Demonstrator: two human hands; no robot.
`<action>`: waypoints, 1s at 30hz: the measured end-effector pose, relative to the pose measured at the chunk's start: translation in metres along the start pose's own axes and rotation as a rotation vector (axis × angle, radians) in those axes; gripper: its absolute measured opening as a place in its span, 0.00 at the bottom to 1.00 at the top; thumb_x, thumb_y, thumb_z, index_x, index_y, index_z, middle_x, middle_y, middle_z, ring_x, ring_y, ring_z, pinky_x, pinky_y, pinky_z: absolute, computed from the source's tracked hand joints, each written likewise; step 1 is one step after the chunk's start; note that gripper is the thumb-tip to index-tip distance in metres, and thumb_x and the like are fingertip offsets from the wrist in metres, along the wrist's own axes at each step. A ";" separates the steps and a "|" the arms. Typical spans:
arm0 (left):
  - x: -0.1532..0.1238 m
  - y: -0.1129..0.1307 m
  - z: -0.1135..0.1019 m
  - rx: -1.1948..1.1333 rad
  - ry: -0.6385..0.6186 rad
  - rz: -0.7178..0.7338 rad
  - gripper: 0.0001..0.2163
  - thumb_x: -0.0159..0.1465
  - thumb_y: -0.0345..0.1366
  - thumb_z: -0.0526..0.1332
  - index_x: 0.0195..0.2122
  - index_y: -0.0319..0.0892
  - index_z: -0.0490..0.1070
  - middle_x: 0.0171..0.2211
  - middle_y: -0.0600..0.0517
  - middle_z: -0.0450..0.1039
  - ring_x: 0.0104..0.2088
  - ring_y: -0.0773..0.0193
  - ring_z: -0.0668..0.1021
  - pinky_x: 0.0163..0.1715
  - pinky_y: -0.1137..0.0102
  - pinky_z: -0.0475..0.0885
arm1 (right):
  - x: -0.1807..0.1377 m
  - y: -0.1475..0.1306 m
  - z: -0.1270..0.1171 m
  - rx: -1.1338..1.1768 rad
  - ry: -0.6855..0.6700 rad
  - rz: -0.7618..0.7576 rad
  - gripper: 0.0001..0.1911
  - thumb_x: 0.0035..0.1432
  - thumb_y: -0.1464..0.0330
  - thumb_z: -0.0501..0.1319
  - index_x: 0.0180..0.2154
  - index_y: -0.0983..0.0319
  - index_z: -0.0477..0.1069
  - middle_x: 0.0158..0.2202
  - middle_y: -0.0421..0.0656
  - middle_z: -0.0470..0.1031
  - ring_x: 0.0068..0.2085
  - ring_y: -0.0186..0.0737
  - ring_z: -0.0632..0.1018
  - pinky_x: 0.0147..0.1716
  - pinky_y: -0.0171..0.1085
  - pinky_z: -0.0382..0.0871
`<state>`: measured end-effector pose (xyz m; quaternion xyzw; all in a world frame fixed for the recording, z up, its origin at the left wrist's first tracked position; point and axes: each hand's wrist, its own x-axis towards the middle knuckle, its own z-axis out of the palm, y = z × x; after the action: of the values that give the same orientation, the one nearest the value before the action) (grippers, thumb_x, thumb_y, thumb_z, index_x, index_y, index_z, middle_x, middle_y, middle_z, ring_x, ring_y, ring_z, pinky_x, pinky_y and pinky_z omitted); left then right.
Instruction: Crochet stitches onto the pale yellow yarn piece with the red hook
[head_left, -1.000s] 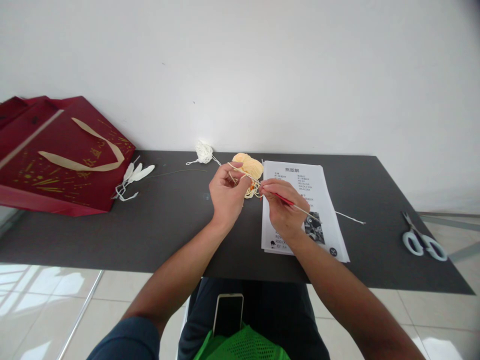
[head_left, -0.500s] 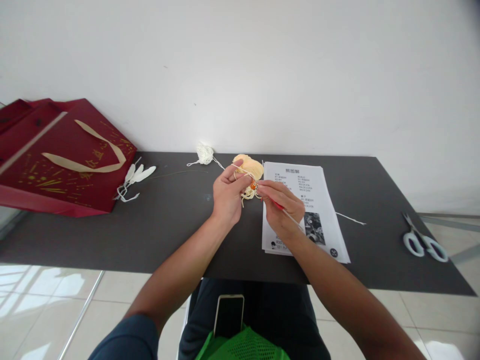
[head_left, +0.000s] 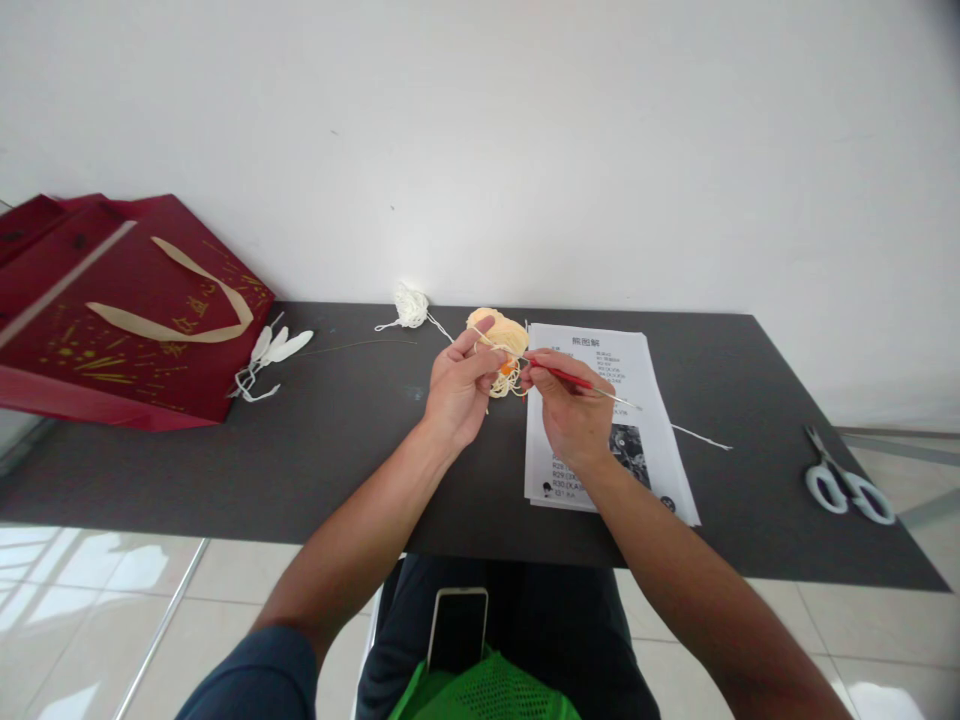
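Observation:
A crochet hook [head_left: 574, 378] with a red grip and metal ends is pinched in my right hand [head_left: 576, 410], its tip pointing left to the yarn. My left hand [head_left: 459, 388] is closed on a small crochet piece whose details my fingers mostly hide, with a strand of yarn drawn over the index finger. Just behind the fingers lies a pale yellow yarn ball [head_left: 499, 328]. Loose cream yarn loops [head_left: 506, 382] with an orange bit hang between my hands. From the white yarn ball [head_left: 411, 306], a strand runs toward my left hand.
Printed sheets [head_left: 585, 400] lie under my right hand. Scissors [head_left: 847, 480] rest at the table's right end. A red gift bag [head_left: 135, 320] and white crocheted pieces [head_left: 274, 350] are on the left. A phone [head_left: 457, 630] and green mesh [head_left: 491, 690] sit on my lap.
My right hand has turned, swinging the crochet hook from a downward slant to nearly level, with its back end now out to the right. My left hand has hardly moved.

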<state>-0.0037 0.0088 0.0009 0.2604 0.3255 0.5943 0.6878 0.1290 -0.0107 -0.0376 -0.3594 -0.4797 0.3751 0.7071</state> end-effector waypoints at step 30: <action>-0.004 -0.005 -0.004 0.453 0.060 0.351 0.29 0.50 0.24 0.68 0.55 0.43 0.77 0.25 0.58 0.75 0.24 0.71 0.73 0.28 0.73 0.69 | 0.011 -0.026 -0.008 -0.023 -0.022 0.013 0.13 0.56 0.68 0.72 0.37 0.55 0.68 0.35 0.37 0.81 0.28 0.32 0.77 0.28 0.36 0.74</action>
<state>-0.0040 0.0038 -0.0043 0.4420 0.4201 0.6238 0.4889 0.1439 -0.0141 -0.0131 -0.3665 -0.4894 0.3779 0.6952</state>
